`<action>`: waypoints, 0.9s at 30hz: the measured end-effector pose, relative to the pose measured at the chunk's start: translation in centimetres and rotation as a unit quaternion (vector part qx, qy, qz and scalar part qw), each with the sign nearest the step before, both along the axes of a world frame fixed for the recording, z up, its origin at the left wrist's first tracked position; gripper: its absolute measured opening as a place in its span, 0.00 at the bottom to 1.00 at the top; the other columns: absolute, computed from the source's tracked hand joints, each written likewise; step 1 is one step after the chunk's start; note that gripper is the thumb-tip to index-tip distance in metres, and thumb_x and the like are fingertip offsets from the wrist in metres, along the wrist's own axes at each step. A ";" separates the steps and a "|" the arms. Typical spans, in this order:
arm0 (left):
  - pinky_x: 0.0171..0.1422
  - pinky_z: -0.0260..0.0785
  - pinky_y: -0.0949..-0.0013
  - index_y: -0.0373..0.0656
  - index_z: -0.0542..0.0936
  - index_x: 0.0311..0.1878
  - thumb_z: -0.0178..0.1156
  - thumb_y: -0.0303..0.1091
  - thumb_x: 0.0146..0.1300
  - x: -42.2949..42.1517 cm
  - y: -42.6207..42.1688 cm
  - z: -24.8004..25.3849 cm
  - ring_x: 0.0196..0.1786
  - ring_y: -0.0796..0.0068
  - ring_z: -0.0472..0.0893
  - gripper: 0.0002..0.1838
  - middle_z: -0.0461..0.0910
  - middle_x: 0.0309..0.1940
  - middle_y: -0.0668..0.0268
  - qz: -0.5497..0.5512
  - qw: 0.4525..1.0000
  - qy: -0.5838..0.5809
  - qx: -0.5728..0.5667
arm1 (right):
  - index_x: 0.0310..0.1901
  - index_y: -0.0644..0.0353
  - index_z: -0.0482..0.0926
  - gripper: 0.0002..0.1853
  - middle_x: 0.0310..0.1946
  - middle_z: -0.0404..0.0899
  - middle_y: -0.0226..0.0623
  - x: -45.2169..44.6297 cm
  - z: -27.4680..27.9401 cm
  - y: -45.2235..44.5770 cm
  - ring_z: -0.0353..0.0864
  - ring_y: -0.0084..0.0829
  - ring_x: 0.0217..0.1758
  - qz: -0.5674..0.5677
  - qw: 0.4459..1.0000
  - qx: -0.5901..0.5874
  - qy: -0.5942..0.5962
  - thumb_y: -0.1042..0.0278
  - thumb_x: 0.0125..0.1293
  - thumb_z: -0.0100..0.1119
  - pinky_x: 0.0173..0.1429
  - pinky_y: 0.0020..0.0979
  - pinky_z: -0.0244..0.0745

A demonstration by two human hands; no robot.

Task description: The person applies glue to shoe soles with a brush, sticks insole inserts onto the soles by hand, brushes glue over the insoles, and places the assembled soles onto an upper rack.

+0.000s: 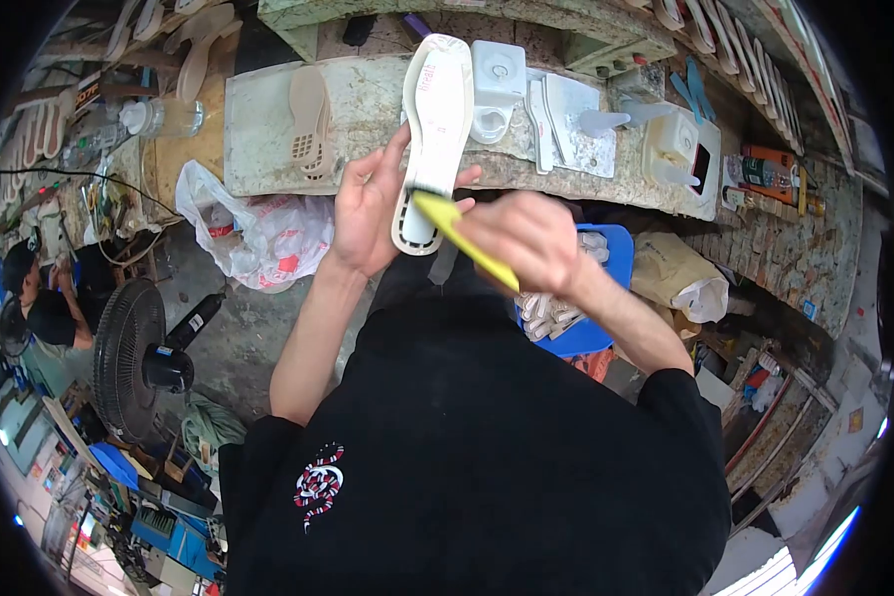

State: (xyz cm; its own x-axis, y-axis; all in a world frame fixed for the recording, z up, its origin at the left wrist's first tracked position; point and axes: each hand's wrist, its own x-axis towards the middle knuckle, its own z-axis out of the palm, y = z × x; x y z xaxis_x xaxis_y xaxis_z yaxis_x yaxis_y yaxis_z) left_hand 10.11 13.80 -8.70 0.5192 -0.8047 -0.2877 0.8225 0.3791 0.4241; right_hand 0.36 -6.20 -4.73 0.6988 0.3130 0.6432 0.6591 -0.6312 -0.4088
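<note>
I see bright yellow on the tool (472,246), with a dark tip. The sole (442,119) is white with pink marks, and its cream heel edge has a row of black spots. My snake patch (319,485) has red, black and white stripes, and the shirt (437,417) is plain black. I see a blue bin (619,260), a white bag (268,233) with red bits, a tan shoe piece (309,109) with dark little squares and a black fan (129,358).
</note>
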 end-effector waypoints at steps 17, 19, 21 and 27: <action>0.66 0.82 0.37 0.57 0.45 0.89 0.40 0.55 0.78 -2.7 3.4 -2.0 0.74 0.26 0.72 0.40 0.61 0.83 0.53 -0.007 0.999 0.044 -0.014 | 0.39 0.73 0.88 0.14 0.27 0.85 0.26 4.3 -10.9 -9.7 0.73 0.14 0.29 -0.406 0.795 0.400 0.211 0.66 0.75 0.69 0.32 0.25 0.67; 0.66 0.82 0.37 0.56 0.45 0.89 0.41 0.56 0.77 -2.9 4.0 -2.3 0.74 0.28 0.72 0.41 0.63 0.81 0.54 -0.004 0.999 0.038 0.007 | 0.41 0.71 0.89 0.13 0.26 0.87 0.39 3.2 -16.8 -10.5 0.81 0.23 0.27 -0.420 0.819 0.287 0.266 0.65 0.70 0.70 0.33 0.32 0.74; 0.68 0.80 0.37 0.56 0.45 0.89 0.41 0.57 0.77 -3.3 4.2 -1.9 0.75 0.31 0.72 0.42 0.64 0.81 0.53 0.009 0.999 0.025 0.039 | 0.39 0.70 0.89 0.12 0.27 0.87 0.49 3.0 -20.6 -10.3 0.87 0.37 0.27 -0.417 0.833 0.212 0.295 0.66 0.67 0.70 0.35 0.38 0.79; 0.78 0.67 0.32 0.60 0.46 0.89 0.40 0.57 0.76 -4.1 3.3 -0.8 0.79 0.32 0.68 0.41 0.61 0.83 0.56 0.045 0.997 0.023 0.051 | 0.47 0.70 0.86 0.15 0.40 0.86 0.54 4.1 -27.5 -9.4 0.88 0.47 0.43 -0.459 0.847 0.016 0.268 0.67 0.65 0.71 0.48 0.41 0.82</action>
State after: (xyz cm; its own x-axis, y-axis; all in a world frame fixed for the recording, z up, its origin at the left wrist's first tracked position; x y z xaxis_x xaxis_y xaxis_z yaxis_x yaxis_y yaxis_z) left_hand 6.06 17.08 -9.47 0.5718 -0.7209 -0.3915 0.8071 0.4087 0.4260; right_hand 4.50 -15.59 -32.19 0.8325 -0.5321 0.1544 -0.3892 -0.7600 -0.5205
